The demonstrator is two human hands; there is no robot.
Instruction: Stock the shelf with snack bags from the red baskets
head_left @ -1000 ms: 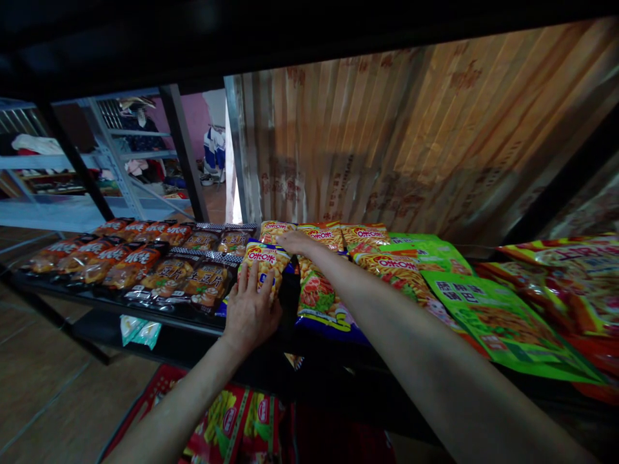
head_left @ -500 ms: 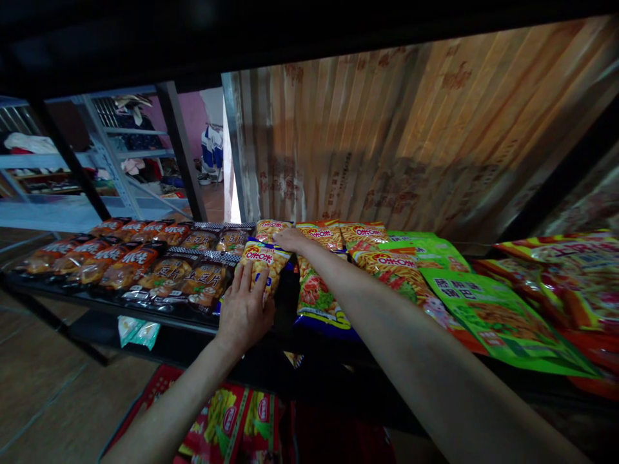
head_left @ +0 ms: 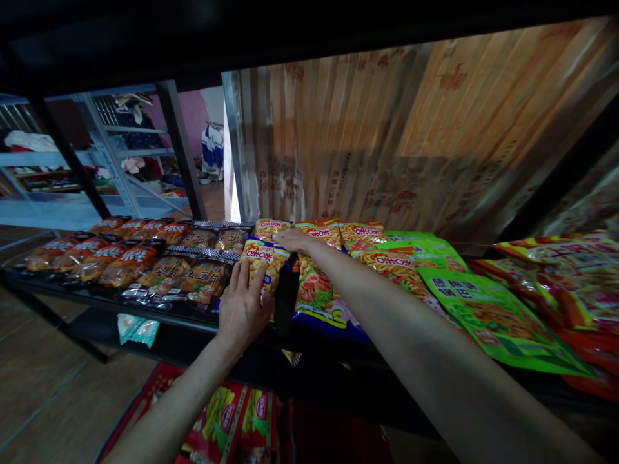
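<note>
Head camera: my left hand lies, fingers spread, across a glossy yellow-and-blue plastic snack bag on a black metal shelf; my right hand is beside a similar yellow bag behind, its grip I cannot tell.

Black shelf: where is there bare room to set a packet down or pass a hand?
A narrow dark strip seems free between the yellow bag under the left hand and the blue-edged bag to its right. Below, the lower shelf looks bare right of the white-green packets. Crowded: brown packets at left, green bags at right.
</note>
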